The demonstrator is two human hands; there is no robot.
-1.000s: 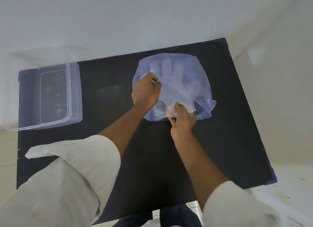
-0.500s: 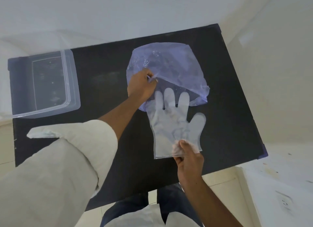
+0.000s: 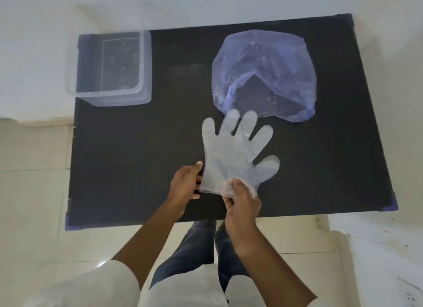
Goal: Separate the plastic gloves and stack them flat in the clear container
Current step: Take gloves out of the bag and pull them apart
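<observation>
Gloves (image 3: 235, 155): cuff pinched by both hands (image 3: 186, 184), (image 3: 240, 198), near bag (image 3: 265, 75). Advised: peel one layer slowly, keeping it flat.

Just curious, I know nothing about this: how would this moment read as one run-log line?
hands: left hand and right hand pinch plastic glove cuff | bag: on table | clear container: no gloves visible

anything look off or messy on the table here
Nothing stands out. The blue plastic bag lies crumpled and open on the black table, as expected. Both hands pinch the glove's cuff; the clear container sits upright.
</observation>
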